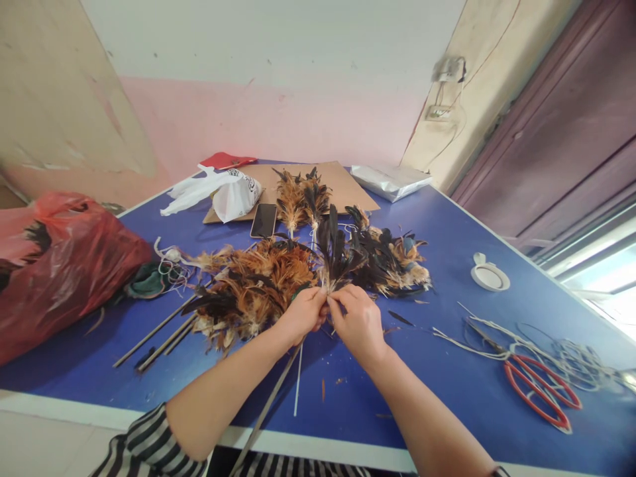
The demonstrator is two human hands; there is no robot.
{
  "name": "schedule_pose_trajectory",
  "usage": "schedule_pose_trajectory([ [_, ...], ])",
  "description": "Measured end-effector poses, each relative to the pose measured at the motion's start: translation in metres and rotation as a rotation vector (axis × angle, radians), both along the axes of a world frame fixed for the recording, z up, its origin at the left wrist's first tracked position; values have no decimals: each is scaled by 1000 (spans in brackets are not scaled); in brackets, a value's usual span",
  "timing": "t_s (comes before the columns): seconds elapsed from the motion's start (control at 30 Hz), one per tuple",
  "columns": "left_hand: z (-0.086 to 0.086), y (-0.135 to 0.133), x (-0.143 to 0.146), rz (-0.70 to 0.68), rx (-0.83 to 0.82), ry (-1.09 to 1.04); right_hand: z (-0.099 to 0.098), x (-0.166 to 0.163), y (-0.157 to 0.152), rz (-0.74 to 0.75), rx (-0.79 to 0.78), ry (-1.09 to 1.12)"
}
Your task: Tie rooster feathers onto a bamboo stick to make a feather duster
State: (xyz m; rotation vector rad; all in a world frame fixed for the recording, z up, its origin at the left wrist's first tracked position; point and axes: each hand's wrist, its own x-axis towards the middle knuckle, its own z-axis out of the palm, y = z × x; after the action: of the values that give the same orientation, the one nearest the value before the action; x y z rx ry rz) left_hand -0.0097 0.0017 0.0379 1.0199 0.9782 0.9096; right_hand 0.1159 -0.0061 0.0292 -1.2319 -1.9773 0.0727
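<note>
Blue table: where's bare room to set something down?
Right, between the dark feather pile and the round white container. Near right, between the right forearm and the red-handled scissors. Crowded: centre, brown feather pile; left, red bag and sticks.

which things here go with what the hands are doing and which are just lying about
Seems part of it:
- black feathers, pinched by the left hand, right hand at their base
- thin stick below the hands
- brown feather pile
- probably red-handled scissors and pale cord

Probably just lying about:
- phone
- silver packet
</note>
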Motion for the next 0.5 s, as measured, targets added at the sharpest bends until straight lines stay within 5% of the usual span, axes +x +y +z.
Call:
schedule_pose_trajectory([
  [0.13,-2,0,1,28,1,-9,3,-2,-2,-45,15,-126],
  [0.33,1,-1,4,0,-14,45,-7,2,13,-33,-469,295],
  [0.5,0,-1,3,9,-10,100,-11,1,14,-39,-484,338],
])
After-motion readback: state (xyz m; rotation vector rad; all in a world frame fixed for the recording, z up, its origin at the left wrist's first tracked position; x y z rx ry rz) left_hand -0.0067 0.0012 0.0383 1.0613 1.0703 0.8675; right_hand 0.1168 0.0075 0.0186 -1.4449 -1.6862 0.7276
